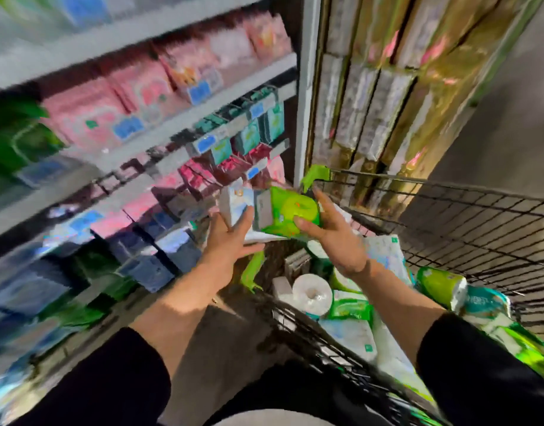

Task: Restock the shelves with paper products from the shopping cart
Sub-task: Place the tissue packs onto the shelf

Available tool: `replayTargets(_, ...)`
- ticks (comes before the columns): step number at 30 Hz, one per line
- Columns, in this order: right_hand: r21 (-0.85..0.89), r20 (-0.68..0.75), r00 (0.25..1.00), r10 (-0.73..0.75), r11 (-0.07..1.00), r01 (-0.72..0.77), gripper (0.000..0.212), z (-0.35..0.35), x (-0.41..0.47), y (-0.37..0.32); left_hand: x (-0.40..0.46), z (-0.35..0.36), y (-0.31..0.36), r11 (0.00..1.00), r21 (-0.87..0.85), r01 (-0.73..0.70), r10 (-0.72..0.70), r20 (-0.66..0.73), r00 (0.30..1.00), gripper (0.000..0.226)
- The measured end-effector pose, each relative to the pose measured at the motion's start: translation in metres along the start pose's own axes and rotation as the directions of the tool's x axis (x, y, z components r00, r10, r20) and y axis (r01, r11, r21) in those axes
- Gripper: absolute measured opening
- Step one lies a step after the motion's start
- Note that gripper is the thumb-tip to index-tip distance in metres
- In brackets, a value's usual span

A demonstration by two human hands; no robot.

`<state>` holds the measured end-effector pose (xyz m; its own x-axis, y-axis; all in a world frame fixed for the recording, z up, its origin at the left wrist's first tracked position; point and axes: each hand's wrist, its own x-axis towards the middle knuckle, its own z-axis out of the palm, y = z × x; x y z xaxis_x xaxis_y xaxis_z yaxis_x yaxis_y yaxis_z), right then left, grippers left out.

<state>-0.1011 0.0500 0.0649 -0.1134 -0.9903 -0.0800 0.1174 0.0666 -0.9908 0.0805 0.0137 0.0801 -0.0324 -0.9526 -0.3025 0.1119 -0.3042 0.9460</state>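
Barely underway: the black wire shopping cart remained full.
My right hand gripped a green plastic-wrapped tissue pack; my left hand held a white-blue one.

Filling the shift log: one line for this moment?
left hand: holds white pack | right hand: grips green pack | position: above cart, beside shelves
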Motion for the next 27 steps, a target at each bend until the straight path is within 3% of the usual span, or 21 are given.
replayTargets(5, -0.008, 0.141, 0.988, -0.07, 0.997, 0.071, 0.078, 0.081, 0.009, -0.061, -0.035, -0.07, 0.053, 0.986, -0.06, -0.158, 0.148, -0.146, 0.978, 0.058)
replayTargets(8, 0.024, 0.211, 0.962, -0.173, 0.985, 0.172, 0.042, 0.125, 0.013, -0.099, -0.061, -0.123, 0.084, 0.954, -0.076, -0.289, 0.265, -0.225, 0.937, 0.051)
replayTargets(11, 0.064, 0.323, 0.917, -0.233, 0.972, 0.225, 0.029, 0.178, 0.008, -0.134, -0.094, -0.176, 0.113, 0.922, -0.079, -0.379, 0.335, -0.328, 0.883, 0.038)
replayTargets(14, 0.073, 0.439, 0.858, -0.267, 0.962, 0.263, 0.031, 0.24, -0.005, -0.156, -0.133, -0.229, 0.133, 0.883, -0.039, -0.467, 0.405, -0.438, 0.803, 0.015)
replayTargets(19, 0.113, 0.613, 0.735, -0.29, 0.953, 0.282, 0.023, 0.335, -0.033, -0.178, -0.193, -0.302, 0.151, 0.841, 0.055, -0.539, 0.451, -0.623, 0.639, 0.036)
replayTargets(21, 0.151, 0.662, 0.699, -0.27, 0.962, 0.229, 0.025, 0.365, -0.042, -0.184, -0.213, -0.324, 0.153, 0.821, 0.043, -0.57, 0.445, -0.673, 0.591, 0.039)
replayTargets(25, 0.196, 0.72, 0.656, -0.226, 0.973, 0.12, 0.029, 0.41, -0.047, -0.191, -0.243, -0.356, 0.155, 0.795, 0.067, -0.603, 0.425, -0.771, 0.475, 0.067)
replayTargets(27, 0.212, 0.754, 0.62, -0.217, 0.974, 0.084, 0.029, 0.428, -0.044, -0.196, -0.253, -0.364, 0.159, 0.788, 0.084, -0.609, 0.421, -0.796, 0.435, 0.063)
